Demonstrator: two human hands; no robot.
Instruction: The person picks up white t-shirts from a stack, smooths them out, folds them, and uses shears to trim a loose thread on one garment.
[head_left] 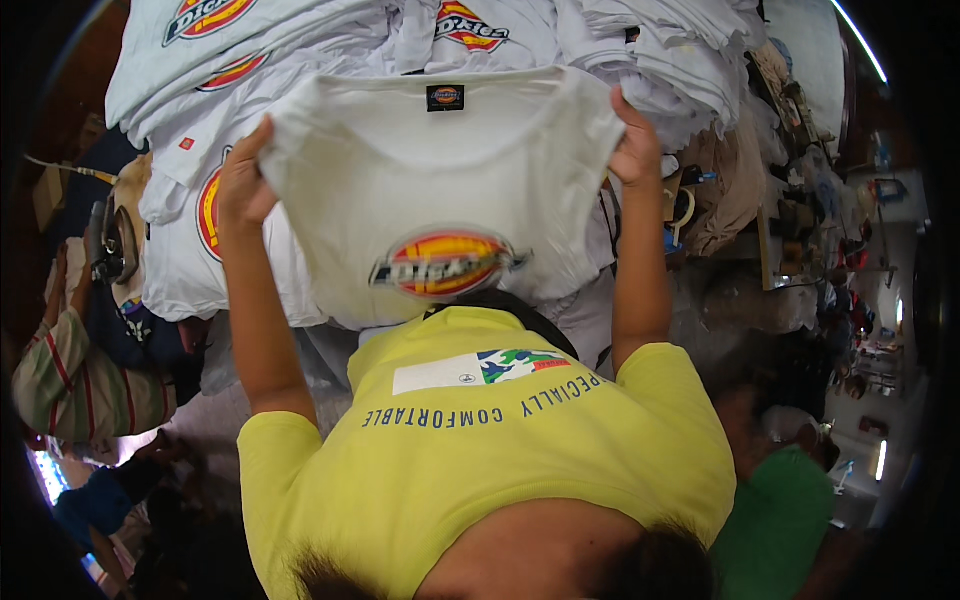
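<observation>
Stretched between my two hands is a white sleeveless top (370,190) with a wide scooped neck, a small black label inside the collar and a red and yellow oval print low on its front. My left hand (247,182) pinches it at the left shoulder, thumb uppermost. At the other shoulder my right hand (636,145) grips the cloth the same way. Both arms reach forward, and the top hangs in front of my chest, its lower part slightly blurred. Behind and beneath it lie white printed shirts (170,205).
A tall heap of folded white shirts (670,60) fills the far side. Brown wrapping (735,200) and a tape roll (683,210) sit at the right. On the left is a person in a striped shirt (95,385); a person in green (780,515) is at the lower right.
</observation>
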